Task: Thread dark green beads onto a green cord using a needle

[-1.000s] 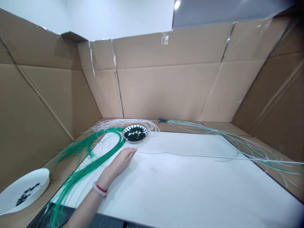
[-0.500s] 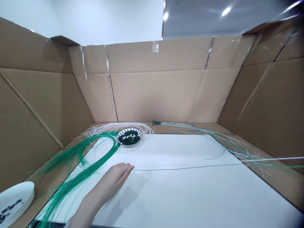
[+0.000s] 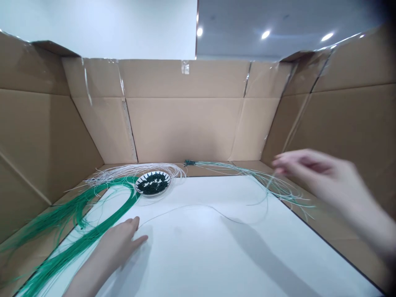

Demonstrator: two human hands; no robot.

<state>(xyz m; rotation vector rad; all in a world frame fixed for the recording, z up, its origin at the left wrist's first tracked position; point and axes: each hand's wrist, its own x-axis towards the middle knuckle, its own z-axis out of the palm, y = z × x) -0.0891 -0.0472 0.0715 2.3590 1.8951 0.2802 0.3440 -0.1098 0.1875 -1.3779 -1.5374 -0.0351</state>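
My left hand [image 3: 119,243] is over the left part of the white board [image 3: 201,255], with thumb and fingers apart. One end of a thin pale cord [image 3: 185,207] lies by its fingertips. That cord runs in a loose curve across the board and up to my right hand [image 3: 318,169]. Raised over the board's right edge and blurred, my right hand pinches the cord between thumb and fingers. Close beyond my left hand lies a bundle of green cords [image 3: 93,231], bent in a loop. A small patterned dish [image 3: 168,180] holds dark green bits, perhaps beads.
Behind the dish lies a bundle of white cords [image 3: 123,170]. A pale green and white bundle [image 3: 229,166], with dark bits clustered at one end, stretches along the back to the right. Tall cardboard walls [image 3: 188,128] stand at the back and both sides.
My right hand has come into view on the right with the cord. The cord went from taut to slack. My left hand's fingers have parted. The view has turned right; the white dish left it.
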